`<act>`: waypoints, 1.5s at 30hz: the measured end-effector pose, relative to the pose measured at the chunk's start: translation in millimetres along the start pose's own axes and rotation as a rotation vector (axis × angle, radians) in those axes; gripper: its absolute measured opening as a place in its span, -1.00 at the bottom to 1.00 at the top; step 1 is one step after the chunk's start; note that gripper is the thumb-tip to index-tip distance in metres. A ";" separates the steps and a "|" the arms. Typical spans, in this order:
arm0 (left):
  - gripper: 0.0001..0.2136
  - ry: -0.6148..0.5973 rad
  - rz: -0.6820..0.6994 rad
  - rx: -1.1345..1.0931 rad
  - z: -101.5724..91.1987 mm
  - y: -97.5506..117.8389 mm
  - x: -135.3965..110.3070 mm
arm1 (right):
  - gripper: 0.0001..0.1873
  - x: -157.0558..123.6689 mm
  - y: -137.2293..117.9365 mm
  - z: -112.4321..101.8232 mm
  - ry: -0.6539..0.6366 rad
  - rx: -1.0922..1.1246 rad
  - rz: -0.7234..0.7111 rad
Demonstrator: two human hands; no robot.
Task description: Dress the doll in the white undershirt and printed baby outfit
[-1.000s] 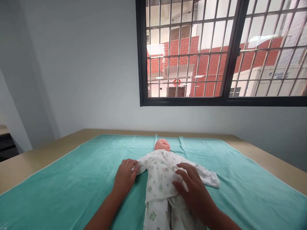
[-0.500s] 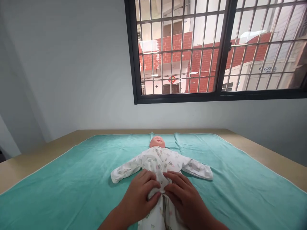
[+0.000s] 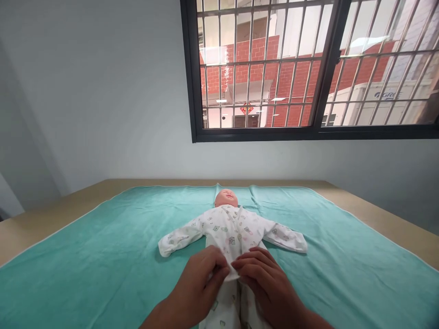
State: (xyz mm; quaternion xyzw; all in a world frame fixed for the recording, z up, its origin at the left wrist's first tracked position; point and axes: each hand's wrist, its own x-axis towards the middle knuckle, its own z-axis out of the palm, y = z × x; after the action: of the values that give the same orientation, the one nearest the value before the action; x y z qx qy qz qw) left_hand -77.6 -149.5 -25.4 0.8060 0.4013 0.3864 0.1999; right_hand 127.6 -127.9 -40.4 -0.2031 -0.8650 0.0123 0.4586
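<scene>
A baby doll (image 3: pixel 226 198) lies on its back, head away from me, arms spread to both sides. It wears a white printed baby shirt (image 3: pixel 231 228) and matching trousers (image 3: pixel 224 306). At the shirt's lower front, my left hand (image 3: pixel 202 281) pinches the hem between thumb and fingers. My right hand (image 3: pixel 264 278) is closed on the same hem just to the right, its fingers bent and close together. Both hands hide the doll's waist and part of the trousers.
Under the doll a green cloth (image 3: pixel 113 256) covers most of the wooden table (image 3: pixel 380 212). Behind the table stand a pale wall (image 3: pixel 103 91) and a dark-framed window (image 3: pixel 254 135) with metal bars.
My left fingers have closed from a looser spread into a pinch on the shirt hem. The shirt front is now pulled straighter and lower over the trousers. The view has shifted slightly.
</scene>
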 end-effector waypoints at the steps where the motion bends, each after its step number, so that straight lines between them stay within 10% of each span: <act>1: -0.80 0.001 -0.023 -0.007 -0.6 -0.6 -0.3 | -0.89 -1.2 0.5 0.7 -0.030 -0.003 0.011; 8: -0.77 -0.071 0.110 0.239 5.3 -1.9 1.1 | -0.84 -9.3 6.8 -13.4 -0.046 -0.057 0.044; 17: -0.93 -0.067 0.111 0.211 2.0 0.0 2.4 | -0.83 -0.8 13.2 -32.6 -0.429 -0.078 0.256; 26: -0.90 -0.049 0.149 0.180 -5.4 3.9 -2.2 | -0.78 -1.6 12.8 -40.6 -0.234 0.286 0.495; 35: -0.86 -0.179 0.177 0.263 3.9 5.4 -1.5 | -0.73 1.1 15.0 -50.4 -0.342 0.371 0.467; 39: -0.86 -0.166 0.191 0.337 8.3 5.5 -2.5 | -0.70 13.2 42.3 -41.5 -0.010 0.338 0.659; 45: -0.85 -0.109 0.200 0.332 11.3 3.9 -2.7 | -0.73 62.4 111.0 -0.7 -0.078 0.133 0.624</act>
State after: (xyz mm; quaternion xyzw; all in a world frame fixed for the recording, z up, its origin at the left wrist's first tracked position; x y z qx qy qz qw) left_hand -67.9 -154.1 -31.2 0.8835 0.3660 0.2887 0.0461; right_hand 134.9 -3.6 -13.9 -0.4275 -0.7752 0.2166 0.4116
